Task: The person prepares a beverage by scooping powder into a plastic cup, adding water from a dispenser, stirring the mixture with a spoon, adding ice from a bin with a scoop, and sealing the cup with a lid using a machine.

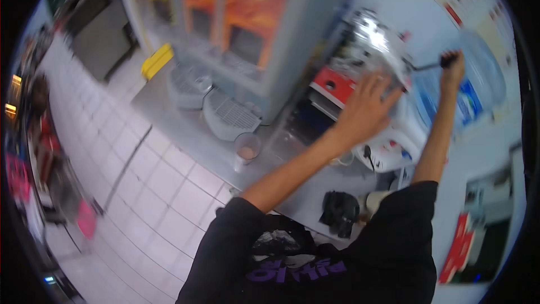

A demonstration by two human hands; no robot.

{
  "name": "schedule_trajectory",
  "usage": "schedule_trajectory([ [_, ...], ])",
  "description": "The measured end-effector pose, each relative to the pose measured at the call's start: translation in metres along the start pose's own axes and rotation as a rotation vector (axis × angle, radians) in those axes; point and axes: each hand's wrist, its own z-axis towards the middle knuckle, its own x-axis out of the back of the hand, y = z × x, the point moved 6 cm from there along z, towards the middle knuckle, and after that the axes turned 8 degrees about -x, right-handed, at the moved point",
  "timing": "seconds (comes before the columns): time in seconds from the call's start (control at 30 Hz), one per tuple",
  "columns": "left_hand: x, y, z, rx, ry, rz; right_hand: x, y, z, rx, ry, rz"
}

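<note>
My right hand (pixel 452 67) is closed around the black grip of a metal lever or crank (pixel 427 67). That bar runs to a machine with a shiny metal top (pixel 373 33) and a red front panel (pixel 335 86). My left hand (pixel 365 112) has its fingers spread over the machine's near side; blur hides whether it touches. A large clear blue water jug (pixel 483 67) lies in view just beyond my right forearm. Below it stands a white dispenser body (pixel 392 147). Toward the counter's edge is a clear cup (pixel 247 150) with pinkish-brown contents.
Two grey drip trays (pixel 232 114) sit before a tall drink dispenser with orange panels (pixel 253 4). A yellow box (pixel 157 61) is at the metal counter's (pixel 168 105) far end. A black plastic bag (pixel 339 213) lies close to my body. White floor tiles (pixel 168 177) spread left.
</note>
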Motion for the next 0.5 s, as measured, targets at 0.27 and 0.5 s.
schedule_trajectory([
  [0.27,-0.024,-0.057,0.079,-0.233,-0.41,0.559,-0.037,-0.014,-0.066,0.089,0.115,-0.119],
  [0.5,-0.018,-0.047,0.083,-0.276,-0.37,0.471,-0.03,0.026,-0.215,0.387,0.186,-0.091],
])
